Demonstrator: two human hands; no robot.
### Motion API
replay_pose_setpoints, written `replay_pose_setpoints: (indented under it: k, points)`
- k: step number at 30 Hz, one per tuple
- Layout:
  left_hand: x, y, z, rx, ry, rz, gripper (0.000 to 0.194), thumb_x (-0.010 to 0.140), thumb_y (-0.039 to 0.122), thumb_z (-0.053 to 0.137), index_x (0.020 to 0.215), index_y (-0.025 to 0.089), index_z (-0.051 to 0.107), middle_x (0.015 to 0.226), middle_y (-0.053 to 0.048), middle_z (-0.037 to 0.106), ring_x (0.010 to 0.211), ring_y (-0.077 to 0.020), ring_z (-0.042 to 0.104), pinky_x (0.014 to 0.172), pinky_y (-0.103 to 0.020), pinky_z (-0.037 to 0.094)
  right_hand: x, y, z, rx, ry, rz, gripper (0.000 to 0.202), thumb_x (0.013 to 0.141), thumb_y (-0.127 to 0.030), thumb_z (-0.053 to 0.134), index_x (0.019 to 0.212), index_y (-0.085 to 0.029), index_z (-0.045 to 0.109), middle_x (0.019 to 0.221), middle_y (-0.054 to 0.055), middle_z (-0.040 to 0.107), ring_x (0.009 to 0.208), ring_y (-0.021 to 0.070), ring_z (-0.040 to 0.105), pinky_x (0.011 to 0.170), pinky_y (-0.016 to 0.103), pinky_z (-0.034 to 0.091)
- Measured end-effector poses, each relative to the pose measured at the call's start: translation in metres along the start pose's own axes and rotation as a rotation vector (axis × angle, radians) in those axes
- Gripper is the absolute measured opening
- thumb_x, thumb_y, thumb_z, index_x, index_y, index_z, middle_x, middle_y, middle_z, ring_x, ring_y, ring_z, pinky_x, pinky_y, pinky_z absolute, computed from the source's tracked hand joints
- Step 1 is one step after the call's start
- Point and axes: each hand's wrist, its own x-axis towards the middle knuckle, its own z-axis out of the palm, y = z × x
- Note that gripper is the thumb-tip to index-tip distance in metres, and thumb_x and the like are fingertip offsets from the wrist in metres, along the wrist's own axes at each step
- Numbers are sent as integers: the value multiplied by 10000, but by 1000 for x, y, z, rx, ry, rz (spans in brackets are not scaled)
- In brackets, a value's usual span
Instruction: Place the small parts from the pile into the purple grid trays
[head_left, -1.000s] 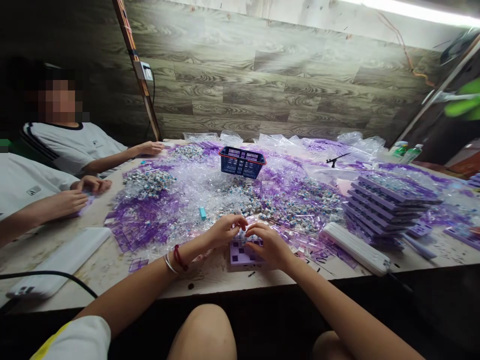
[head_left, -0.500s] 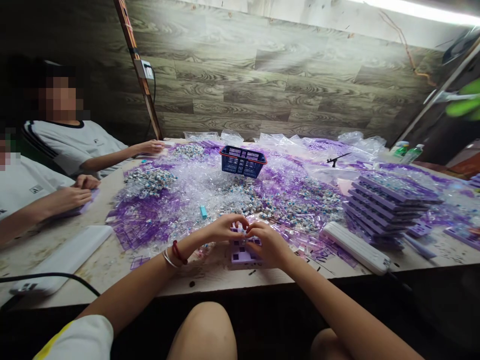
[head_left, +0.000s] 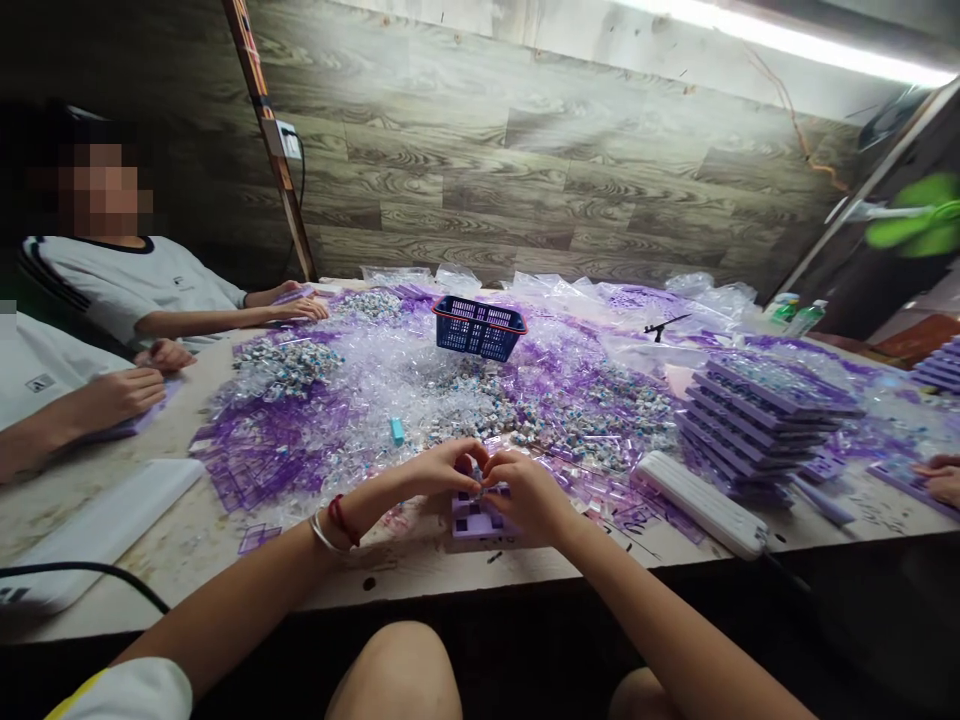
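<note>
My left hand [head_left: 448, 466] and my right hand [head_left: 527, 490] meet at the front edge of the table, both with bent fingers in a pinch. Between the fingertips is a small clear piece [head_left: 478, 476], too small to make out well. Just beneath lies a light purple tray [head_left: 466, 528] with square dark openings, flat on the table and partly covered by my right hand. Beyond my hands spreads a heap of small white and blue parts [head_left: 480, 395], mixed with clear plastic pieces [head_left: 382, 350].
A dark blue basket [head_left: 478, 330] stands on the heap. To the right are stacked purple trays [head_left: 757, 430] and a white power strip [head_left: 701, 505]; another strip [head_left: 112, 530] lies left. Purple clear frames [head_left: 277, 450] spread at left. Two co-workers sit left; a person's hand [head_left: 941, 480] shows far right.
The view has turned slightly right, so things sit further left. My hands stay pinched together over the tray. One co-worker's hand at far left has shifted; a hand appears at far right.
</note>
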Motion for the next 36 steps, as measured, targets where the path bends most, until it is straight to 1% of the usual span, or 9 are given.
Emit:
replay_pose_setpoints:
  k: [3, 9, 14, 18, 21, 25, 31, 34, 36]
  points:
    - [1, -2, 1, -67, 6, -18, 373, 581, 224, 749, 907, 136, 592, 794, 12, 576, 678, -111, 493, 594, -213, 375, 3, -2, -2, -4, -19, 0, 143, 695, -68, 715, 743, -200, 737, 837, 40, 707, 810, 176, 649, 761, 281, 496]
    - [0, 0, 2, -131, 43, -33, 361, 539, 186, 755, 862, 132, 604, 751, 29, 561, 656, -99, 455, 586, -210, 342, 12, -5, -5, -16, -84, 76, 145, 671, -73, 721, 703, -210, 754, 789, 33, 713, 716, 165, 645, 678, 256, 481]
    - [0, 0, 5, -163, 73, -66, 355, 510, 137, 730, 844, 143, 611, 789, 19, 585, 682, -110, 480, 596, -214, 368, 18, -6, -6, -30, -152, 111, 188, 638, -41, 702, 681, -212, 767, 730, 37, 719, 672, 166, 637, 651, 244, 466]
    - [1, -1, 8, -158, 93, -103, 348, 493, 106, 707, 827, 140, 615, 745, 22, 576, 668, -115, 484, 568, -209, 362, 21, -4, -5, -46, -176, 83, 223, 636, -23, 673, 649, -225, 768, 672, 23, 716, 632, 161, 624, 606, 236, 445]
    - [2, -1, 11, -125, 129, -111, 332, 491, 79, 682, 809, 143, 613, 704, 35, 553, 651, -113, 470, 549, -206, 343, 22, -2, -5, -56, -187, 57, 237, 641, -15, 660, 648, -226, 767, 682, 18, 714, 625, 158, 620, 594, 236, 439]
    - [2, -1, 14, -97, 150, -128, 334, 492, 69, 658, 812, 145, 601, 662, 53, 520, 610, -102, 438, 522, -205, 309, 17, -3, -3, -56, -177, 48, 209, 663, -29, 671, 644, -219, 758, 733, 23, 702, 672, 157, 625, 632, 240, 447]
    - [1, 7, 15, -162, 135, -125, 332, 481, 59, 642, 796, 148, 585, 713, 48, 547, 660, -113, 465, 564, -212, 339, 1, -11, -1, -126, -66, 61, 164, 770, -128, 644, 688, -218, 754, 797, 56, 661, 748, 168, 607, 673, 264, 455]
    - [-1, 10, 15, -188, 129, -143, 328, 489, 70, 654, 799, 147, 578, 703, 46, 539, 651, -115, 469, 554, -214, 340, 1, -10, -3, -6, -72, 117, 160, 774, -169, 653, 657, -203, 755, 713, 46, 661, 680, 158, 587, 643, 260, 437]
    - [-2, 11, 14, -177, 130, -149, 323, 505, 88, 665, 811, 147, 583, 717, 39, 542, 660, -119, 474, 550, -214, 340, 5, -6, -4, 144, -118, 236, 147, 761, -187, 658, 655, -182, 761, 627, 28, 662, 575, 132, 553, 560, 239, 395]
